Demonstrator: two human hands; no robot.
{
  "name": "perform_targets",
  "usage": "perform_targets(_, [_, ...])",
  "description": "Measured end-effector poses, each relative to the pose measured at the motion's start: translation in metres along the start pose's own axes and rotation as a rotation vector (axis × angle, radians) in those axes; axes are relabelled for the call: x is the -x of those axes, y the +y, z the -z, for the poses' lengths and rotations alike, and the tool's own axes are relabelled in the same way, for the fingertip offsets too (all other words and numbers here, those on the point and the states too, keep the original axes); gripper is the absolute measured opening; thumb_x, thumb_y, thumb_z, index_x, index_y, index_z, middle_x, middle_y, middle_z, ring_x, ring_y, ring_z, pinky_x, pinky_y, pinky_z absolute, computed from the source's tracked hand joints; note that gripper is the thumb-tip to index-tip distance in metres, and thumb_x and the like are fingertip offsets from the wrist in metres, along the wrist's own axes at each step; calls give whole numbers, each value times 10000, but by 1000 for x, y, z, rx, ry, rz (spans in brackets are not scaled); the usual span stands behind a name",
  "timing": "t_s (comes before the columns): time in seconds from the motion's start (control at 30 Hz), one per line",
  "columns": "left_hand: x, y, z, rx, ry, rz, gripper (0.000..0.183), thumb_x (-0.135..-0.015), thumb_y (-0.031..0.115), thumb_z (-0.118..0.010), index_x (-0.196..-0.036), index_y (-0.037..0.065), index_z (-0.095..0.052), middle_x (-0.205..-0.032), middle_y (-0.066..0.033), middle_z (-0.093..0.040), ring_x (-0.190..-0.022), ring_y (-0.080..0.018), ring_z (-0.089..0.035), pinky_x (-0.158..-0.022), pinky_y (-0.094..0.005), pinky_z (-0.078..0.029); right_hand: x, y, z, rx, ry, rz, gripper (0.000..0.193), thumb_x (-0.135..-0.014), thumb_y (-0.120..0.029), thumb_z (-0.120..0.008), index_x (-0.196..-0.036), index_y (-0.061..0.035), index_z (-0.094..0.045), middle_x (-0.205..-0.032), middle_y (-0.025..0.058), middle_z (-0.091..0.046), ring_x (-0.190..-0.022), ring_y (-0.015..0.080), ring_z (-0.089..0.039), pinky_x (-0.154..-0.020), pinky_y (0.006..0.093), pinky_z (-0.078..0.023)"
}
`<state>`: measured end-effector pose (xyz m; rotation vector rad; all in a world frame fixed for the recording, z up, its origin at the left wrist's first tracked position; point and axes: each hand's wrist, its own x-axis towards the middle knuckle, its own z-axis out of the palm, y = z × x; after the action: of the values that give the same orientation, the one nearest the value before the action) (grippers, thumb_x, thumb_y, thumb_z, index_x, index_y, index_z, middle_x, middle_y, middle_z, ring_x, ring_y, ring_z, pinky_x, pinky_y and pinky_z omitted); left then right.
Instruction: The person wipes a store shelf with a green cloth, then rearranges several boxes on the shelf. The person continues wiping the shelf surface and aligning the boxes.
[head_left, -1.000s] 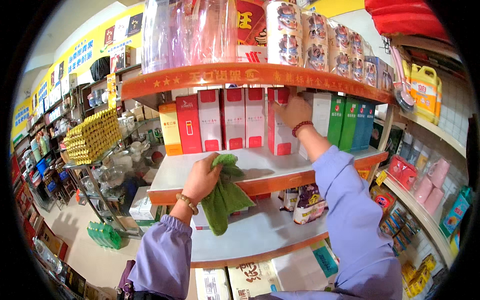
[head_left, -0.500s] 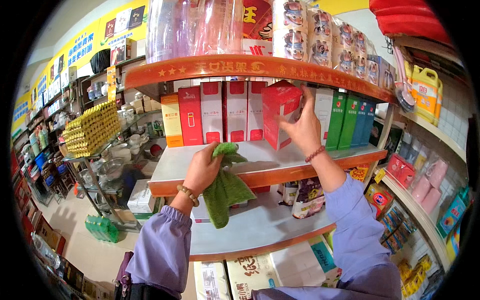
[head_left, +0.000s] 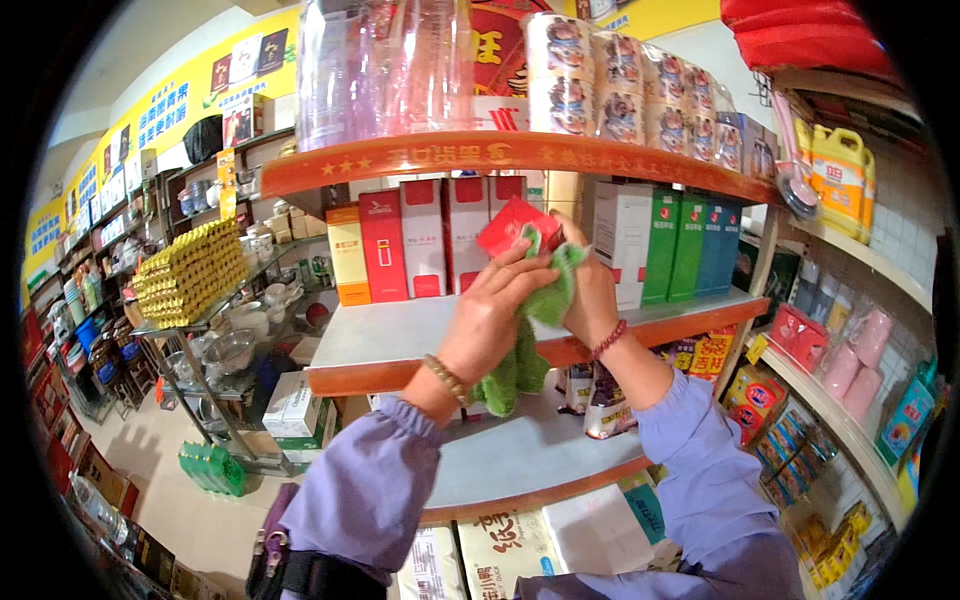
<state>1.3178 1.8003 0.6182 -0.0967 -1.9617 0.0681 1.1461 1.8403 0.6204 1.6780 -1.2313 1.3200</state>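
Shop shelving (head_left: 360, 380) backs the tilted red box (head_left: 510, 226), held before a row of cartons (head_left: 422, 245). Left hand (head_left: 488, 318): fingers closed on green cloth (head_left: 512, 378); right hand (head_left: 592, 298): clamped on the box. Presumably light, stiff, dentable card; grip opposite edges.

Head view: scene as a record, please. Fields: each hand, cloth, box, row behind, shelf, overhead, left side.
left hand: presses green cloth against the red box
right hand: holds the red box, grip partly hidden by the cloth
cloth: bunched at the box, lower part hanging
box: tilted, red top showing
row behind: upright boxes, including yellow-orange at the left end and blue ones at the right
shelf: grey surface, orange front edge
overhead: wrapped rolls
left side: stacked yellow trays
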Motion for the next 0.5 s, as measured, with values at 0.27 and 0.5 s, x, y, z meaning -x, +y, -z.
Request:
perform_targets(0.27, [65,-57,57,180,61,626,331,-800,-110,-467,-1074,18,-601,-895,-151,-665,-866,-242,-658,-770,-311,-490,-53,20,16,76,32,-284,715,-681,-410,-764,-1203,-12,-482,-995,219,-652,-888,397,-640,-782,452,-518])
perform_targets(0.5, [86,-77,52,167,-13,722,263,-853,-31,-492,-1100,6,-575,-902,-186,-660,-878,-269,-652,-768,-330,-483,-64,67,16,184,-111,-485,778,-742,-485,-722,-1279,0,-436,-930,209,-657,-872,356,-648,-750,423,-521])
